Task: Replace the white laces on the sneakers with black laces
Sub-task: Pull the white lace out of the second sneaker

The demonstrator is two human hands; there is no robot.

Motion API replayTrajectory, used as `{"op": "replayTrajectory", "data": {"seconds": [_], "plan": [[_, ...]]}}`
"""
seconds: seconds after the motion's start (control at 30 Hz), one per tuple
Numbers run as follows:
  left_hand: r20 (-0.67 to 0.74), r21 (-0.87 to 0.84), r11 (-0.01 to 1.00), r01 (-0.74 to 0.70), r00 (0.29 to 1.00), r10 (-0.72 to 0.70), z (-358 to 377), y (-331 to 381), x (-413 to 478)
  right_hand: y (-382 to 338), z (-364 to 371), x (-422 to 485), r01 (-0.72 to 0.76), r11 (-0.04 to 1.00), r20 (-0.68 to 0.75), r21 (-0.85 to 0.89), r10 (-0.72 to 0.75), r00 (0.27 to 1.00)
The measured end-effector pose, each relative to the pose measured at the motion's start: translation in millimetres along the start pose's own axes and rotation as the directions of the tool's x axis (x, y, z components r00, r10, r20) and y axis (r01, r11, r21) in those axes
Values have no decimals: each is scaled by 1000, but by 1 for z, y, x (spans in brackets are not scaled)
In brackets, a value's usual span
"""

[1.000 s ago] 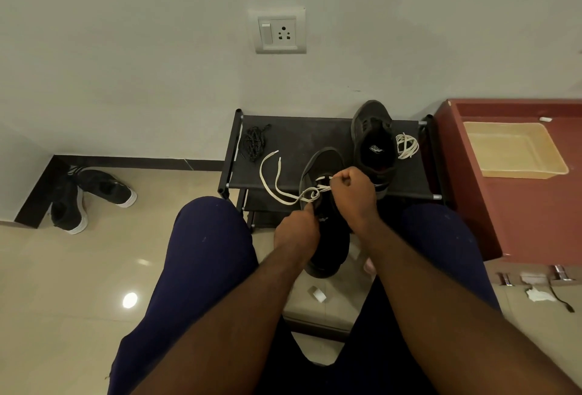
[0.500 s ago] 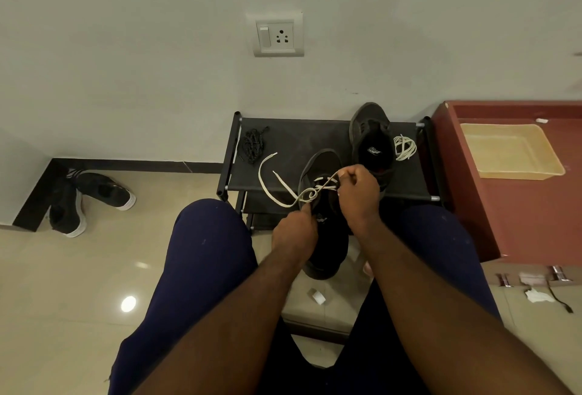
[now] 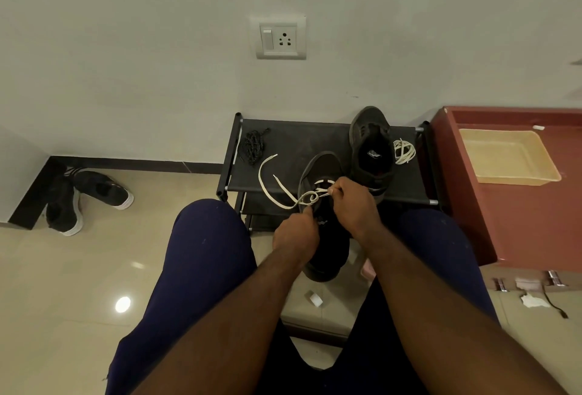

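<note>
The near sneaker [image 3: 319, 164] is gripped at its side by the left hand [image 3: 296, 234], while the white lace [image 3: 302, 201] is pinched at the eyelets by the right hand [image 3: 356, 205]. Its loose ends trail toward 10 o'clock over the shoe rack [image 3: 293, 142]. The black laces [image 3: 253, 145] are bundled at the rack's 11 o'clock corner. If the lace is pulled sharply, its loop could be cinched into a knot, or the sneaker tugged out of the grip.
</note>
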State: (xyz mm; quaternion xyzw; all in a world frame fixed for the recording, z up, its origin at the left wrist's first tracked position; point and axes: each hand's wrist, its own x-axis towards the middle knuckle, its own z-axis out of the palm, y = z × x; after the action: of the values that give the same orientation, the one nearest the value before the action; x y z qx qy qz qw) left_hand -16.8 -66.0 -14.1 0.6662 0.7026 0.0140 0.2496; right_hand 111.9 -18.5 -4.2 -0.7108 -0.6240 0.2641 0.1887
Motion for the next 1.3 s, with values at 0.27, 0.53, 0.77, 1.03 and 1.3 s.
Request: {"op": "replayTrajectory", "data": {"seconds": [0.27, 0.53, 0.77, 1.03, 1.3], "plan": [[7, 0, 1000, 0, 1000, 0, 2, 0, -1, 8, -27, 14, -141, 827, -114, 544, 240, 964], [1, 25, 1000, -3, 1000, 3, 1, 2, -3, 4, 8, -4, 95, 991, 123, -93, -83, 989], [18, 21, 1000, 8, 1000, -8, -1, 0, -3, -3, 7, 1, -13, 989, -96, 146, 28, 995], [13, 16, 1000, 1, 1000, -1, 1, 3, -3, 8, -15, 7, -18, 969, -57, 247, 33, 998], [32, -33, 999, 30, 999, -29, 1, 2, -4, 5, 15, 1, -7, 999, 5, -39, 7, 1000]]}}
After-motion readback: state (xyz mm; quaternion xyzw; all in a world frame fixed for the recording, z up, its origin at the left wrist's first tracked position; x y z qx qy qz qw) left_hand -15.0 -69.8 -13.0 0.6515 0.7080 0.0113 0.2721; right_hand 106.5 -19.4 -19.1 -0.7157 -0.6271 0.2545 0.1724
